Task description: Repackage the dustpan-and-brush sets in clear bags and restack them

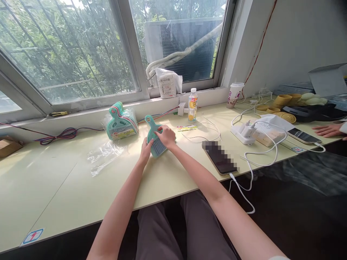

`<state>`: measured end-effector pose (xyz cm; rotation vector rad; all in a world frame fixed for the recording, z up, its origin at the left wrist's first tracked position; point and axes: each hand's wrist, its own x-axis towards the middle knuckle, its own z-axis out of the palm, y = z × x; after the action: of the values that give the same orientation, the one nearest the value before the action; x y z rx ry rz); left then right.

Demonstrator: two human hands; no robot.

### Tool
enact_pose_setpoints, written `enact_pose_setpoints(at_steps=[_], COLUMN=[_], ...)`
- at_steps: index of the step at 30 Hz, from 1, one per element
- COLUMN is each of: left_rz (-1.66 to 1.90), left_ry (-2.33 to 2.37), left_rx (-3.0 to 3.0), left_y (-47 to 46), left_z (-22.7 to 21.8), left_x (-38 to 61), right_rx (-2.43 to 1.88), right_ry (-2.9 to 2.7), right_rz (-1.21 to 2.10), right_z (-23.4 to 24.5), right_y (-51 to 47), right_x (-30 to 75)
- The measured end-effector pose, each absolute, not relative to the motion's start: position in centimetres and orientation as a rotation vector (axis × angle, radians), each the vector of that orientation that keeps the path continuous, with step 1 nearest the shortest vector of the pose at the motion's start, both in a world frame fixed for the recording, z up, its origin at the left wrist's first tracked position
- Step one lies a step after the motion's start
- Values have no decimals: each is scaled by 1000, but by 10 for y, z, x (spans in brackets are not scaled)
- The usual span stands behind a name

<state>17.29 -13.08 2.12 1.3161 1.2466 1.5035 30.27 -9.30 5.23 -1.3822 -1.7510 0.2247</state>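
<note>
A small teal dustpan with a brush set into it is tilted up over the table, its looped handle pointing away from me. My left hand grips its left edge, thumb on the front. The fingers of my right hand are pinched together against its front, near the base of the handle; whether they hold the brush or the pan is hidden. To the left stands a stack of similar dustpans, teal and pink, partly in clear plastic. An empty plastic bag lies crumpled in front of the stack.
A yellow label strip, a drink bottle and a phone lie or stand to the right. Farther over are a power strip with white cables, a paper cup and another person's hand. A utility knife rests by the window.
</note>
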Motion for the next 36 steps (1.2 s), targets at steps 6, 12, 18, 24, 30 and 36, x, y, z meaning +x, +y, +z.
enact_pose_setpoints(at_steps=[6,12,18,24,30,36], left_rz=[1542,1566,1649,1670,1675,1701], left_ry=[1348,1361,1334,1369,1383,1422], left_rx=[1068,948,848,775,750,713], left_y=[-127,-127,-127,-126,-127,-126], left_z=[17,17,19,17,19,19], left_x=[154,139,131,126,122,118], right_rx=[-1556,-1870,-1733,-1535,-1484,-1624], right_ry=[-1635,-1821,-2015,-2225,-2147,-2058], right_rz=[-21,56,-41,53,57,268], right_z=[24,-11,-6,3,0,-7], right_y=[-75,-52,-65,-77,-84,-85], right_x=[337,368,360,346,333,331])
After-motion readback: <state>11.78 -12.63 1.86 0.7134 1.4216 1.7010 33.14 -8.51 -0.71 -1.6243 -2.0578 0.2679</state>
